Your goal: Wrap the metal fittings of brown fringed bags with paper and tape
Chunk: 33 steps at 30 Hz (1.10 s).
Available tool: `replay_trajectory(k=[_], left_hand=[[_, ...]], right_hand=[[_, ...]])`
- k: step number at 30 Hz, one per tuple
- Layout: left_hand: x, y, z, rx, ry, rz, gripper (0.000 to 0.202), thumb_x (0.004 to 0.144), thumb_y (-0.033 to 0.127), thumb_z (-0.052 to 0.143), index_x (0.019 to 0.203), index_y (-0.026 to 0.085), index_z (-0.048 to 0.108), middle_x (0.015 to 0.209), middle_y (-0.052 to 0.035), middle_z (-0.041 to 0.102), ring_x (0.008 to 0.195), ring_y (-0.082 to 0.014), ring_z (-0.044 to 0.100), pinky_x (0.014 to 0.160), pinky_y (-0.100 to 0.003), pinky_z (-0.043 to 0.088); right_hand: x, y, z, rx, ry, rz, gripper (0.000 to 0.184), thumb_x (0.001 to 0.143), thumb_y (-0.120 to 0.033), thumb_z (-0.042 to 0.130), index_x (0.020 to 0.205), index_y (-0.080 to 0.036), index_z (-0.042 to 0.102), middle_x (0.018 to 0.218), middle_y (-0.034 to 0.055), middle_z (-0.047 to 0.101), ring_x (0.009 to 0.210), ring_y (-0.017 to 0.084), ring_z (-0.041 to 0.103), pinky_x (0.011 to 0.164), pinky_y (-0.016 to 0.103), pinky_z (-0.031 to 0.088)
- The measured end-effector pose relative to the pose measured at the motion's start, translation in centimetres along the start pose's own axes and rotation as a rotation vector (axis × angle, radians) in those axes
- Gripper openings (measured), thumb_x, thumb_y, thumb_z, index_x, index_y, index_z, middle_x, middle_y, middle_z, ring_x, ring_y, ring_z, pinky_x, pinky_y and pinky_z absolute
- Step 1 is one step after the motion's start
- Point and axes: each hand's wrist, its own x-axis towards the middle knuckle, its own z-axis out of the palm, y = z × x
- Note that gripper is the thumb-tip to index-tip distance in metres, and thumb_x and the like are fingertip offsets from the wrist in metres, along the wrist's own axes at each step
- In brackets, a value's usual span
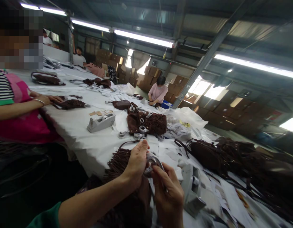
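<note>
A greyish ring-shaped piece wrapped in whitish film (151,164) is gripped between my two hands. My left hand (136,163) closes round its left side, thumb pointing up. On its right side, my right hand (169,185) pinches the wrapping with thumb and forefinger. Under my hands lies a dark brown fringed bag (116,161), partly hidden by my left forearm. Just right of my right hand is a grey tape dispenser (192,191). Beyond my hands, another brown bag (146,123) sits on the table with its rings wrapped in pale material.
Another tape dispenser (101,122) stands on the white-covered table (84,141). Dark bags are heaped (227,158) at the right, beside loose papers (236,196). A co-worker in a pink apron (28,110) handles a bag at the left; another person (158,91) works farther back.
</note>
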Motion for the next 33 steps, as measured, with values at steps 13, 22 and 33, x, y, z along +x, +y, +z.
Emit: replay_trajectory(k=[13, 22, 33], left_hand=[[-0.7, 0.0, -0.3, 0.168, -0.273, 0.011, 0.045, 0.076, 0.062, 0.058, 0.076, 0.019, 0.048, 0.052, 0.0081, 0.037, 0.042, -0.0048, 0.029, 0.039, -0.015, 0.024], [-0.5, 0.0, -0.9, 0.366, -0.358, 0.235, 0.037, 0.081, 0.054, 0.056, 0.077, 0.018, 0.055, 0.059, 0.0051, 0.038, 0.050, -0.0073, 0.032, 0.047, -0.017, 0.028], [0.3, -0.8, -1.7, 0.264, -0.238, 0.065, 0.041, 0.082, 0.059, 0.050, 0.080, 0.019, 0.049, 0.056, 0.0076, 0.036, 0.043, -0.0059, 0.030, 0.041, -0.017, 0.025]], right_hand=[[1.4, 2.5, -1.1, 0.707, -0.368, 0.719, 0.046, 0.063, -0.050, 0.077, 0.092, -0.015, 0.068, 0.050, -0.0054, 0.047, 0.045, 0.009, 0.042, 0.042, 0.020, 0.035], [1.5, 0.5, -0.8, 0.562, -0.327, 0.764, 0.031, 0.069, -0.041, 0.072, 0.062, -0.014, 0.060, 0.046, -0.0064, 0.038, 0.042, 0.006, 0.028, 0.039, 0.019, 0.024], [1.0, 1.2, -0.5, 0.478, -0.344, 0.578, 0.035, 0.080, -0.044, 0.063, 0.099, -0.014, 0.067, 0.077, 0.0027, 0.067, 0.069, 0.017, 0.058, 0.063, 0.025, 0.048]])
